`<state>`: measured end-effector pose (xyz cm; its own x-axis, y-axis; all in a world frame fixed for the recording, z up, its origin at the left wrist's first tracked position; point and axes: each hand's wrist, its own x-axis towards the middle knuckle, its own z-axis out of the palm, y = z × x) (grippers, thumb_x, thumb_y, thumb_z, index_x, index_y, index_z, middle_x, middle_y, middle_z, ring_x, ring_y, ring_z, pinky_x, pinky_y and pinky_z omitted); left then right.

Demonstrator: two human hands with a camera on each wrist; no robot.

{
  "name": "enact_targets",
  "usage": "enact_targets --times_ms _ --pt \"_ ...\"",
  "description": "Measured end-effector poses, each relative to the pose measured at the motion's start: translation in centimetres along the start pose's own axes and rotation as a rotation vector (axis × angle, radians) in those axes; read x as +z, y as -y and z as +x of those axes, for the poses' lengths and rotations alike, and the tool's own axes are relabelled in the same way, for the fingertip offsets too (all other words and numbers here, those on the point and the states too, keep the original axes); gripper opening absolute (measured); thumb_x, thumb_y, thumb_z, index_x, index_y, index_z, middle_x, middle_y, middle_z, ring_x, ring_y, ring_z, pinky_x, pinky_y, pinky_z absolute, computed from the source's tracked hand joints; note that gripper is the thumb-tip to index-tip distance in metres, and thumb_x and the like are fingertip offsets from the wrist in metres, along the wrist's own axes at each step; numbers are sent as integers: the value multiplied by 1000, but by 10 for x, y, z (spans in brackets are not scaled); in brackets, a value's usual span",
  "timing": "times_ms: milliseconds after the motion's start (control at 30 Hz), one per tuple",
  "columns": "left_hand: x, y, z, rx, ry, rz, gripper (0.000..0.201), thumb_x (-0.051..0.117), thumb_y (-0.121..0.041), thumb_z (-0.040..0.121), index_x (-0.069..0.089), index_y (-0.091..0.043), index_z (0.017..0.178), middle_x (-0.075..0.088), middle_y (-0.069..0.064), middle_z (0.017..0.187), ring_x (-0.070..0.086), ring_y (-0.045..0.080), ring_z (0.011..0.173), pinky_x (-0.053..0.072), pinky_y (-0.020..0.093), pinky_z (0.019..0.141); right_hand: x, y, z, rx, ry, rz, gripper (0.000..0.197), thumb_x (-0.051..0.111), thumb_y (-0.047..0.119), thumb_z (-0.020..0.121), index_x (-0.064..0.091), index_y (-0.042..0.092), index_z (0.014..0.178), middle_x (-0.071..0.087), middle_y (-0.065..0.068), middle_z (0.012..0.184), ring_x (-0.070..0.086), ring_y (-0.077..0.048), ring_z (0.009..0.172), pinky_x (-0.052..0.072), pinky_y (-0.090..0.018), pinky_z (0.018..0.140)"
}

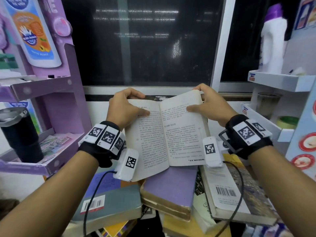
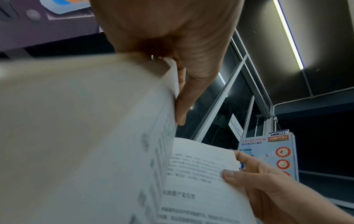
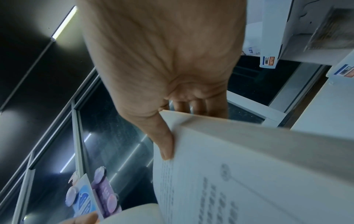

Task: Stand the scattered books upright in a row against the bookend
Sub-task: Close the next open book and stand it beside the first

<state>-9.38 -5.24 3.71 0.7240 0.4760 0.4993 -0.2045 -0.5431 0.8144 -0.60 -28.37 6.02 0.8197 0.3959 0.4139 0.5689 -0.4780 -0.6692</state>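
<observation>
Aloft, the open book (image 1: 164, 132), yellowed pages of dense print, is gripped by the left hand (image 1: 124, 108) and right hand (image 1: 207, 105), thumbs pressing its pages.

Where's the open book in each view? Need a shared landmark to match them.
Head: open book at centre, left hand and right hand gripping its top corners.
Left wrist: fills the lower left.
Right wrist: lower right.
Shared landmark: the dark window, behind the book in all three.
</observation>
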Motion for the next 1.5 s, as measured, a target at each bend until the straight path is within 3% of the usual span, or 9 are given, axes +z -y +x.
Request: enact_targets --times_ms 367,567,700,867,1000,1167,1267,1333,1500 --pt "11 -15 -25 -121 -37 -343 33 83 -4 60 68 -23 83 71 1 91 70 21 80 59 35 66 14 19 -29 -116 -73 27 40 73 20 84 45 27 112 60 1 121 61 -18 104 55 -26 71" --pt "20 -28 -37 -173 57 -476 24 77 -12 74 69 -9 96 73 6 92 69 17 77 59 34 71 22 30 -44 -148 -149 70 41 77 24 80 49 27 110 56 14 96 58 -6 89 50 -16 61" --pt "24 -36 -42 -131 145 -477 16 72 -25 82 70 -11 91 74 4 90 70 18 79 56 27 67 30 38 -51 -129 -126 152 46 80 30 76 53 26 113 66 7 95 67 -10 83 60 -32 60" --pt "25 -40 -44 -111 196 -476 25 63 -33 89 71 -10 91 73 12 91 69 22 75 57 36 73 39 45 -52 -131 -52 269 44 80 25 77 59 19 115 68 2 95 69 -11 83 59 -24 56" --pt "25 -39 -45 -96 225 -501 37 59 -34 92 67 0 102 69 15 90 65 21 72 55 32 66 47 43 -49 -125 -19 252 43 79 27 76 62 24 115 68 4 102 70 -14 84 61 -30 67" --pt "27 -31 -43 -64 180 -465 13 67 -26 81 69 -16 90 72 9 88 68 30 80 54 55 84 55 42 -44 -133 -1 196 32 75 20 77 66 33 104 68 9 99 69 -14 89 60 -35 77" --pt "27 -21 -38 -88 83 -474 18 62 -29 79 68 -20 94 73 11 93 69 35 88 54 59 82 57 44 -43 -119 20 189 29 75 24 81 66 29 107 68 12 102 69 -10 89 55 -16 72" --pt "23 -16 -37 -98 43 -490 18 59 -25 86 66 -18 101 72 12 95 69 35 87 55 57 82 57 44 -42 -127 18 155 24 73 26 84 65 28 106 69 13 100 67 -5 85 40 0 54" --pt "14 -2 -33 -96 42 -612 15 52 -10 96 60 -8 108 67 12 85 65 24 69 58 39 66 59 36 -38 -132 -32 114 18 71 25 85 62 24 101 69 11 92 57 5 78 36 -2 49"
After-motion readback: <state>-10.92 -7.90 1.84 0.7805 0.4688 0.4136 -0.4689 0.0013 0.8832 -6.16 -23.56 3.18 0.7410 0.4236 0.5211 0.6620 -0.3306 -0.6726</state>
